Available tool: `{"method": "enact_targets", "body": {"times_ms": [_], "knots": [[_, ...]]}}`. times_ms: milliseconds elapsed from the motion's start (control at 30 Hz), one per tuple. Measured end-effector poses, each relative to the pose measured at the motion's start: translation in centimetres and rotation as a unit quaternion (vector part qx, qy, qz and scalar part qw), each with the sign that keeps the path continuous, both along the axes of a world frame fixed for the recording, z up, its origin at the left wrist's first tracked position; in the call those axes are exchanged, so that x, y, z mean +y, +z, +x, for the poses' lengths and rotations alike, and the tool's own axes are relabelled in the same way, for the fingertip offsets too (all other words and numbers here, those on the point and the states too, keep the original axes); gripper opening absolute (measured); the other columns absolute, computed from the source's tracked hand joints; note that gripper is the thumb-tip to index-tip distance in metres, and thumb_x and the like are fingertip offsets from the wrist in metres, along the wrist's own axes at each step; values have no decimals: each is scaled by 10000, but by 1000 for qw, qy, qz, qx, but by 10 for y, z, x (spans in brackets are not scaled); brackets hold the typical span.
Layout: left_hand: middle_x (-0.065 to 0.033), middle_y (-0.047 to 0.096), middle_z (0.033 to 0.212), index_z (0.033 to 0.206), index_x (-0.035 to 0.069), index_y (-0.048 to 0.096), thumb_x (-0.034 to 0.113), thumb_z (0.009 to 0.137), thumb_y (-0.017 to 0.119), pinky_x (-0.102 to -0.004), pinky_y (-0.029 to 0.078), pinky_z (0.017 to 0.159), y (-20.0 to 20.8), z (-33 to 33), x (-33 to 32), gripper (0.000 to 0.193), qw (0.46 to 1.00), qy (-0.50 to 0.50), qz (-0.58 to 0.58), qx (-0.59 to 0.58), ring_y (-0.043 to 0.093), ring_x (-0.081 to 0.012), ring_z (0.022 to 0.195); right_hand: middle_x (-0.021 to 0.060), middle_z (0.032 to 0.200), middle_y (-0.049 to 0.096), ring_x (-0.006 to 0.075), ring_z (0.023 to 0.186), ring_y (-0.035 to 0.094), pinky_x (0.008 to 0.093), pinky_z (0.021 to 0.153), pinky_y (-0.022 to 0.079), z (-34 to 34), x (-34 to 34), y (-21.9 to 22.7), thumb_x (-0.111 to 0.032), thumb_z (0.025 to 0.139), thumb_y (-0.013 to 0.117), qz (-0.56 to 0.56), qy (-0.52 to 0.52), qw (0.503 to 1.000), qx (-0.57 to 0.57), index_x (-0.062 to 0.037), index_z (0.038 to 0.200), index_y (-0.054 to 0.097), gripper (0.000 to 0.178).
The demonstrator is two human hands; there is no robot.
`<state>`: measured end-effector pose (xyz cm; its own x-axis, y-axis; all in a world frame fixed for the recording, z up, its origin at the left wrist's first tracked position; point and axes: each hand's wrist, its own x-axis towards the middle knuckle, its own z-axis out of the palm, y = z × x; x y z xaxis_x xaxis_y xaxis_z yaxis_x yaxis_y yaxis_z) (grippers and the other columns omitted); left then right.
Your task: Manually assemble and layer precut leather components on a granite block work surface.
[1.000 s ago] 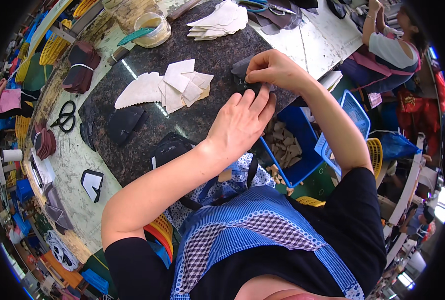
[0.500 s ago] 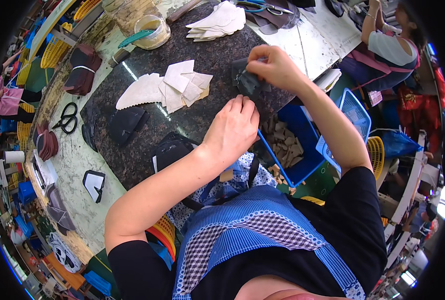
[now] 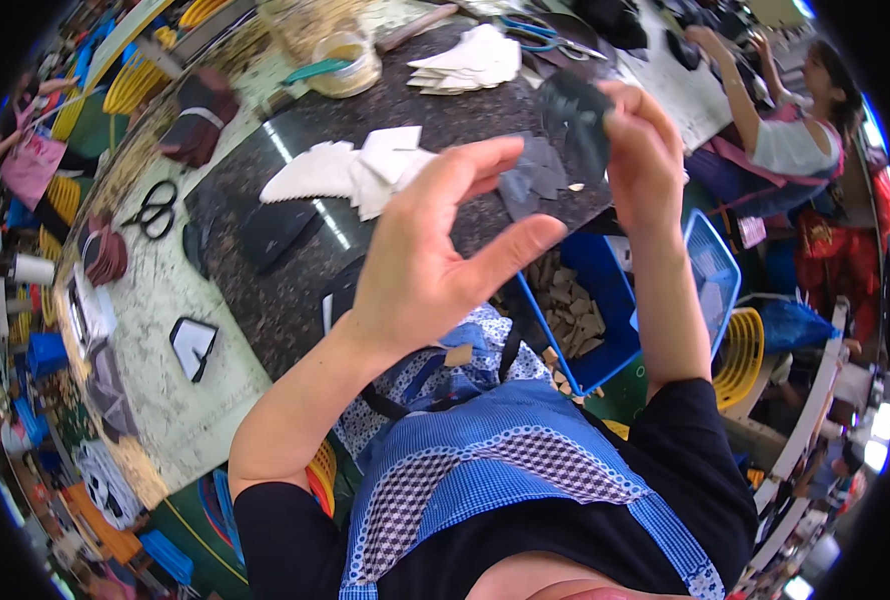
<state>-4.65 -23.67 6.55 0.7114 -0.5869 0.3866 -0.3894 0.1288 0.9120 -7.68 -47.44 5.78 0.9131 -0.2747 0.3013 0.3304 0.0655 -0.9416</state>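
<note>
Pinched in my right hand [image 3: 650, 150] is a dark leather piece [image 3: 573, 115], raised over the right side of the dark stone slab [image 3: 435, 115]. My left hand [image 3: 415, 255] hovers over the slab with thumb and fingers spread, holding nothing. Between the hands, several dark grey pieces [image 3: 537, 178] lie on the stone. Cream-coloured cut pieces [image 3: 310, 172], one with a zigzag edge, are fanned out beyond my left hand and partly hidden by it. A folded black piece [image 3: 273, 235] rests at the slab's left.
A blue bin [image 3: 605, 345] of small tan scraps stands below the slab's right edge. Farther off are a cream stack [image 3: 465, 65], a glue pot [image 3: 350, 72] and blue-handled scissors [image 3: 535, 38]. Black scissors [image 3: 155, 210] lie left. A co-worker [image 3: 795, 130] sits at the right.
My right hand has lifted a dark piece up from the slab. My left hand has moved left and up, and its fingers have spread apart.
</note>
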Motion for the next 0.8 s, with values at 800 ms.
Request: {"method": "enact_targets", "body": {"times_ms": [800], "knots": [[10,659,701,884,38,659,246,948,745,-196,448,541,-59,-40,148,234,935,160,239,210,587,-33,610,19,697,650,49,580,603,212,510,470,-30,148,-35,-194,984,687,-167,255,892,335,26,899,645,240]]}}
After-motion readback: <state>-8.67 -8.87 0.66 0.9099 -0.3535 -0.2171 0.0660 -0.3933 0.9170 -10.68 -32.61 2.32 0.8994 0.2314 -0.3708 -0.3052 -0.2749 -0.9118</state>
